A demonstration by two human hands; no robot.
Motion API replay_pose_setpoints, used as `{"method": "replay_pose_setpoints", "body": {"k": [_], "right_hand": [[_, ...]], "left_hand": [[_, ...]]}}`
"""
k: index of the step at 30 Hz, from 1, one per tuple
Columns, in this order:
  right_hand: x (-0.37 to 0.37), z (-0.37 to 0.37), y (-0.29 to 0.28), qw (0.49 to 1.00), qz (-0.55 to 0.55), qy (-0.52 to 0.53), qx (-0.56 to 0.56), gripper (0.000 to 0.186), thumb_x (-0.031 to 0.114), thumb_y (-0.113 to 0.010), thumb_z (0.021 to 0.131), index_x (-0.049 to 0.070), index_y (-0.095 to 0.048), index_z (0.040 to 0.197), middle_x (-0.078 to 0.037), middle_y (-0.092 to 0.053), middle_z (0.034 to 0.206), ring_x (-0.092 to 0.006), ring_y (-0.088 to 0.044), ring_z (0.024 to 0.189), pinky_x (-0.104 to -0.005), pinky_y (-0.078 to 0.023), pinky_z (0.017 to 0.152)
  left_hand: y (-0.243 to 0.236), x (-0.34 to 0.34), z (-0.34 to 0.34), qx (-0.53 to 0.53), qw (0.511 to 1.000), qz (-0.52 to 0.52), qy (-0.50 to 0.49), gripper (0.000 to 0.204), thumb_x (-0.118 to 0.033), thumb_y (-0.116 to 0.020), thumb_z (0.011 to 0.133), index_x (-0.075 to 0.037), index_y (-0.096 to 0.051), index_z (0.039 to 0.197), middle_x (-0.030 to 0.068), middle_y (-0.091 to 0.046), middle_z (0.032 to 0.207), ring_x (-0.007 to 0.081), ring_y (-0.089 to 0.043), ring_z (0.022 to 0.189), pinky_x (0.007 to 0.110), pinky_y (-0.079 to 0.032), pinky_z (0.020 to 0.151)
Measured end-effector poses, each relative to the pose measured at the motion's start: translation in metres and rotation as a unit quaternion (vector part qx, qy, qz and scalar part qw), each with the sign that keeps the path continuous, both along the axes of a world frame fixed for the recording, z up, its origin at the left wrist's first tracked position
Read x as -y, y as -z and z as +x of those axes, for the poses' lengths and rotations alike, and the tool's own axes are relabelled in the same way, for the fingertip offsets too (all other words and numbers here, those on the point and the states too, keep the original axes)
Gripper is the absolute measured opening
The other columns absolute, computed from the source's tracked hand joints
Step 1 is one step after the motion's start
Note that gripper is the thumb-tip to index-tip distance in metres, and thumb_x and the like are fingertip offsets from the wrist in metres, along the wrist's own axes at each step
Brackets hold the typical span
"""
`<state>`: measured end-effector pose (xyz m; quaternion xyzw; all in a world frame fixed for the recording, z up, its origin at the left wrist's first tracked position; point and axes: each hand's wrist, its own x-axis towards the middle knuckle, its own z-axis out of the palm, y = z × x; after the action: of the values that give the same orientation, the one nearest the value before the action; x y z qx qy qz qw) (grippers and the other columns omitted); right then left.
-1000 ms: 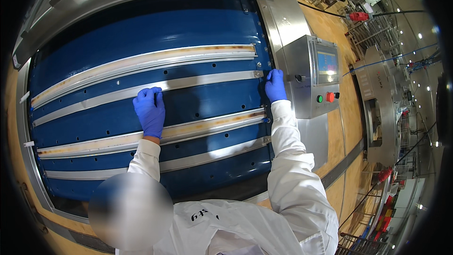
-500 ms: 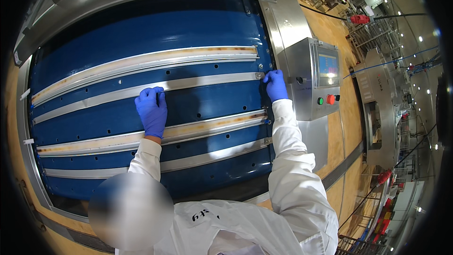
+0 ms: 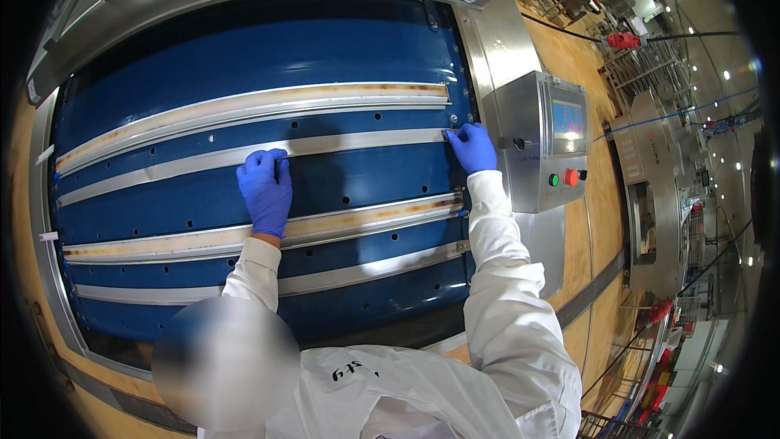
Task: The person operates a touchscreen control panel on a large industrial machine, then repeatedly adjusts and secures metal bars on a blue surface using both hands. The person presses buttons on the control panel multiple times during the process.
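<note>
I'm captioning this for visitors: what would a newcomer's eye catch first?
A blue surface fills the middle, crossed by pale strips. The gloved left hand is at the middle of a flat silver strip, the right hand at its right end. To their right is a grey control box.

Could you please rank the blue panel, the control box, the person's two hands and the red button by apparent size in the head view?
1. Blue panel
2. Control box
3. Left hand
4. Right hand, showing less of itself
5. Red button
</note>
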<state>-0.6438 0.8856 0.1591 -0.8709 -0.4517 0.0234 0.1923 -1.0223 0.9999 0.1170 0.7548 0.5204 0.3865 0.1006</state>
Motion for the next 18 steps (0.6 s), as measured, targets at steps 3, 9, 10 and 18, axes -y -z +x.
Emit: {"method": "replay_pose_setpoints", "body": {"k": [3, 9, 10, 18], "right_hand": [[-0.010, 0.009, 0.005, 0.995, -0.084, 0.044, -0.010, 0.042, 0.045, -0.065, 0.089, 0.004, -0.069, 0.084, -0.018, -0.066, 0.082, -0.0382, -0.065, 0.081, -0.0423, -0.051, 0.078], [-0.028, 0.002, 0.004, 0.999, 0.009, -0.044, -0.023, 0.034, 0.038, -0.062, 0.090, 0.011, -0.073, 0.106, -0.019, -0.069, 0.104, -0.0368, -0.065, 0.100, -0.0428, -0.051, 0.088], [-0.018, 0.007, 0.009, 0.995, 0.050, -0.089, 0.016, 0.034, 0.036, -0.061, 0.089, 0.013, -0.072, 0.111, -0.018, -0.067, 0.113, -0.0381, -0.063, 0.106, -0.0430, -0.050, 0.093], [-0.019, 0.017, 0.001, 0.990, -0.109, -0.022, 0.085, 0.036, 0.039, -0.063, 0.090, 0.006, -0.072, 0.100, -0.021, -0.069, 0.100, -0.0412, -0.065, 0.094, -0.0478, -0.051, 0.083]], "left_hand": [[0.000, -0.001, 0.003, 0.000, 1.000, 0.005, 0.010, 0.015, -0.014, -0.070, 0.083, -0.018, -0.067, 0.098, 0.0076, -0.060, 0.097, 0.0320, -0.053, 0.088, 0.043, -0.046, 0.079], [0.008, -0.008, -0.008, -0.030, 0.999, 0.040, -0.008, 0.011, -0.019, -0.069, 0.083, -0.017, -0.067, 0.094, 0.0073, -0.063, 0.092, 0.0317, -0.057, 0.085, 0.044, -0.045, 0.077], [0.005, -0.006, -0.005, -0.010, 1.000, 0.029, -0.004, 0.010, -0.022, -0.067, 0.085, -0.015, -0.067, 0.093, 0.0101, -0.063, 0.093, 0.0323, -0.058, 0.091, 0.044, -0.043, 0.082], [0.009, -0.003, -0.007, 0.011, 1.000, -0.002, -0.019, 0.013, -0.023, -0.064, 0.085, -0.019, -0.065, 0.098, 0.0079, -0.059, 0.098, 0.0303, -0.054, 0.090, 0.043, -0.042, 0.083]]}}
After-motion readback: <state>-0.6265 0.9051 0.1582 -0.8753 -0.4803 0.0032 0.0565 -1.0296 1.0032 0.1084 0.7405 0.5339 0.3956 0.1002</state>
